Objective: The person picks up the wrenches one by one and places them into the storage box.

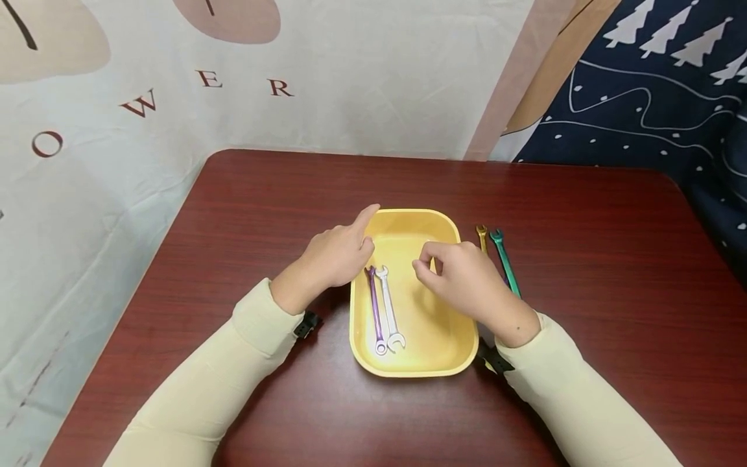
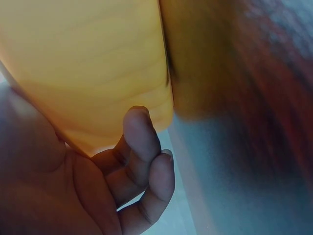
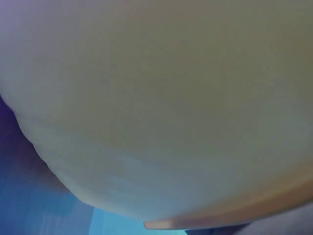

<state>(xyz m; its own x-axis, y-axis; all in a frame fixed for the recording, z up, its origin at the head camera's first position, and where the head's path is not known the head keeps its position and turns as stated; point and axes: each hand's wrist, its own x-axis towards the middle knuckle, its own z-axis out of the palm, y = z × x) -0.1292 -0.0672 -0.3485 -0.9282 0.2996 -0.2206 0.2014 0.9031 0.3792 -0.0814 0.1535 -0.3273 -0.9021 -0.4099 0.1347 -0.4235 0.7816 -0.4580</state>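
Note:
A yellow tray point(image 1: 408, 371) lies on the table, holding a purple wrench point(image 1: 375, 311) and a silver wrench point(image 1: 388, 308) side by side at its left. My left hand point(image 1: 335, 256) grips the tray's upper left edge, thumb over the rim and index finger stretched along it. In the left wrist view, other fingers point(image 2: 142, 134) curl against the tray's outer wall. Above the tray's right side hovers my right hand point(image 1: 467, 275), index finger and thumb bent toward each other; I see nothing between them. Its remaining fingers are hidden. A blurred pale surface fills most of the right wrist view.
Right of the tray, partly behind my right hand, lie a gold wrench point(image 1: 482, 237) and a green wrench point(image 1: 505, 263). The reddish-brown table point(image 1: 613, 272) reaches a white printed cloth point(image 1: 379, 84) and a dark tree-patterned cloth point(image 1: 653, 97) at the back.

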